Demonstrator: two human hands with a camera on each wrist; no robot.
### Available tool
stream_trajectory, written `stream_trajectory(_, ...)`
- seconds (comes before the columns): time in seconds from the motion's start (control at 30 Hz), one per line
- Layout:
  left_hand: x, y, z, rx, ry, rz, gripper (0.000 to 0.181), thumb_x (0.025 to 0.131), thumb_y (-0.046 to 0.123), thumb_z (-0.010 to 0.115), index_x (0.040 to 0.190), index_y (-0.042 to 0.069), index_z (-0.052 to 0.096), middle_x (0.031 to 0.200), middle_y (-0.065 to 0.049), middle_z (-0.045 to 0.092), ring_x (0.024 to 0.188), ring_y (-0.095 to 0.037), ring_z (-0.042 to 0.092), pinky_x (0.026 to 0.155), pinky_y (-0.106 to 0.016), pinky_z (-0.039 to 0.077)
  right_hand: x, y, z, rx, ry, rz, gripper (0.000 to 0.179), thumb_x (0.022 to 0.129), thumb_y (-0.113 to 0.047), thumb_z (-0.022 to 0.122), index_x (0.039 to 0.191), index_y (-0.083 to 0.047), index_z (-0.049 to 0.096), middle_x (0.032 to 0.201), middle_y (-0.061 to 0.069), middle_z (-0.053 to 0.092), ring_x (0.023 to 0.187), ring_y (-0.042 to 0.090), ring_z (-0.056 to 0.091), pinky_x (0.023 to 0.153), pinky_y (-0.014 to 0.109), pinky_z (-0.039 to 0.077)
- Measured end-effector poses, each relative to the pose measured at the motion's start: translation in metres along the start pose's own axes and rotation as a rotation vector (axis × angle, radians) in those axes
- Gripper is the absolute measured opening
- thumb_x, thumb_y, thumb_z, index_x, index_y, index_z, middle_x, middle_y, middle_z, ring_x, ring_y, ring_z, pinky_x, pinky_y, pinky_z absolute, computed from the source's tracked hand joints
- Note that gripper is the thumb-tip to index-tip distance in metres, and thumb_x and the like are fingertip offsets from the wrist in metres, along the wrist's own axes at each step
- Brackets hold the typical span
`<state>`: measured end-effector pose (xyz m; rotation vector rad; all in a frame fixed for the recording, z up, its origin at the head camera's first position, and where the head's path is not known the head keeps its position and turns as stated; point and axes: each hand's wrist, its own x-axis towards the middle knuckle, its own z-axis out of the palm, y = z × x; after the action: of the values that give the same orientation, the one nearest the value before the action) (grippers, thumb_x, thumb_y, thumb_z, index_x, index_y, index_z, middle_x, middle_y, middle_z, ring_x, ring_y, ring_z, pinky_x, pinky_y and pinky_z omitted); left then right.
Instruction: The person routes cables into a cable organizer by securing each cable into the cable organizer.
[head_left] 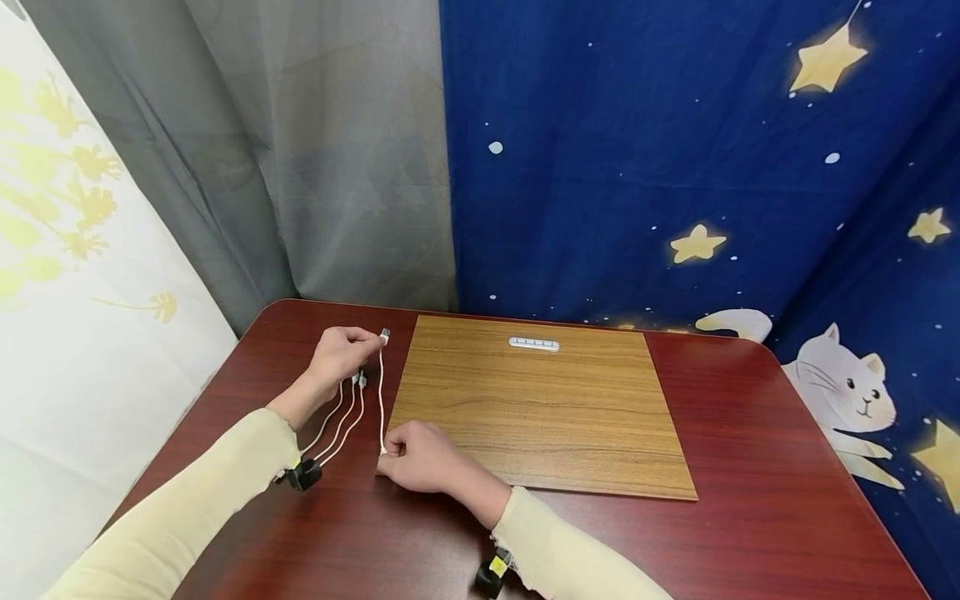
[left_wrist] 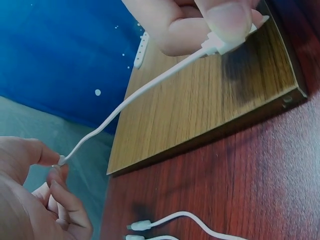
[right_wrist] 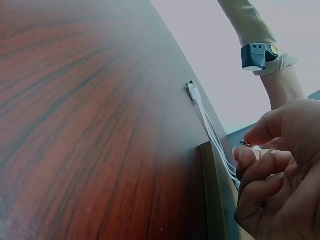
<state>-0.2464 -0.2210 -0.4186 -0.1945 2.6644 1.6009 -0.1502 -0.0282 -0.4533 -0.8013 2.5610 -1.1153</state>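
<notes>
The left hand (head_left: pixel 337 358) pinches a white cable (head_left: pixel 381 387) at its far end; the right hand (head_left: pixel 422 457) pinches its near end.

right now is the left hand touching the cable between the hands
Touching: the head view shows the left hand pinching the cable at its far plug.

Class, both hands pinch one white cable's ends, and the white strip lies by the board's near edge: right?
The edge is wrong: the head view shows the white strip by the far edge of the board. The left hand and right hand pinch the ends of the cable.
</notes>
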Motion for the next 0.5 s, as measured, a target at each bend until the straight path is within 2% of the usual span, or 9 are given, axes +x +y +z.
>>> stream_trajectory(0.3,0.0008,0.0064,0.0049,-0.085,-0.006,0.002,0.028,0.095,0.021,0.067,0.106,-0.005,0.069,0.065,0.005,0.051,0.053,-0.007,0.042,0.054,-0.028,0.04,-0.007,0.0044,-0.0054,0.038,0.04,-0.003,0.028,0.078,-0.016,0.065,0.06,-0.018,0.044,0.054,-0.012,0.04,0.052,0.004,0.04,0.05,0.022,0.033)
stream_trajectory(0.5,0.0007,0.0084,0.0098,-0.112,-0.007,-0.001,0.028,0.095,0.022,0.068,0.106,-0.004,0.07,0.07,0.003,0.054,0.054,-0.007,0.042,0.055,-0.027,0.04,-0.0087,0.0094,-0.0067,0.067,0.028,-0.003,0.026,0.078,-0.015,0.063,0.06,-0.019,0.044,0.053,-0.012,0.04,0.051,0.004,0.04,0.05,0.022,0.034)
